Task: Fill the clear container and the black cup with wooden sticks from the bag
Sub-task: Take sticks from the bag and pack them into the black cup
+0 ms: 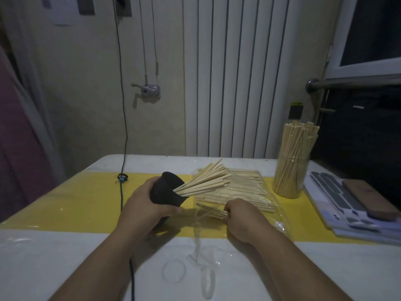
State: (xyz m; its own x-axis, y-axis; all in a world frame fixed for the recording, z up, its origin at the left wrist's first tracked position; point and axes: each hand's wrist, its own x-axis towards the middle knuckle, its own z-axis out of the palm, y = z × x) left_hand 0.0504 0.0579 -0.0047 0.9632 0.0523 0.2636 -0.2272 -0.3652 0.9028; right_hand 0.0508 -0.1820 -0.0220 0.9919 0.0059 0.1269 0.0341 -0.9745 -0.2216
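My left hand (147, 200) grips the black cup (166, 190), tilted with its mouth toward the right. A fan of wooden sticks (206, 181) pokes out of the cup. Beside it lies the clear plastic bag (269, 205) with a pile of sticks (245, 190) inside. My right hand (240, 216) is at the bag's near end, its fingers curled round a few stick ends. The clear container (290, 177) stands upright at the right, packed full of sticks.
A yellow strip (76, 203) crosses the white table. A black cable (121, 185) runs down the wall and over the table. White string loops (191, 270) lie near the front. Flat sheets and a brown block (368, 198) sit at the right edge.
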